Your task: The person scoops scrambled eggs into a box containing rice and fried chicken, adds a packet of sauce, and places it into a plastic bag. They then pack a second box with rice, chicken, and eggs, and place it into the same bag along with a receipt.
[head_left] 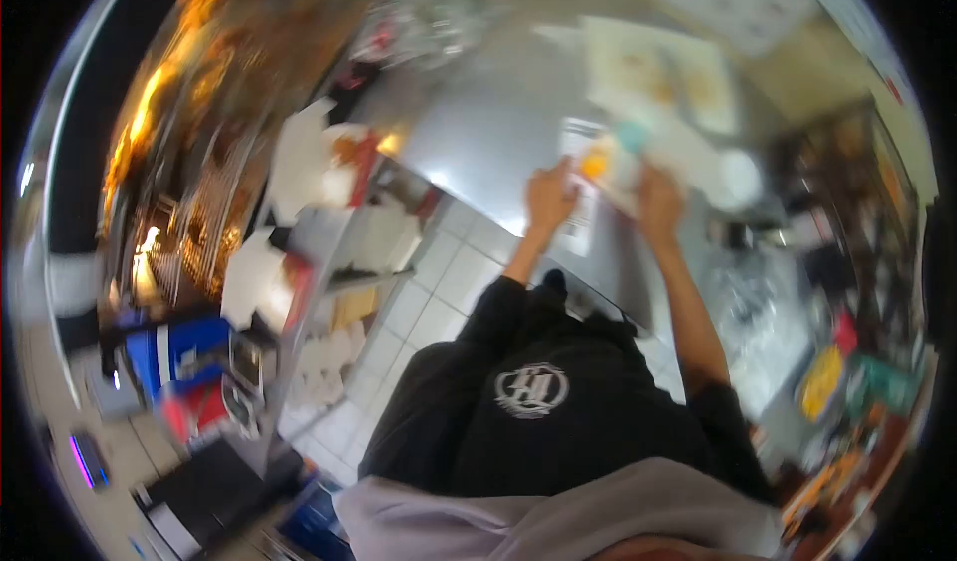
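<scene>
My left hand [551,200] is closed, its fingertips at the edge of a white printed sheet or bag [579,224] by the front edge of the steel table [469,122]. Blur hides exactly what those fingers grip. To its right, my right hand [659,202] is curled into a fist and smeared by motion. Between the hands lies a small bright orange item [595,163]. A teal item [631,136] sits just beyond my right hand, too blurred to name. Farther back is a pale cutting board [613,47] with brownish stains or bits and a long grey object across it.
A white round container [740,179] stands right of my right hand. Clear plastic bags [753,312] lie at the right, and more plastic [434,12] at the back left. Open white boxes [299,167] rest on a left shelf unit. White tiles [439,292] cover the floor.
</scene>
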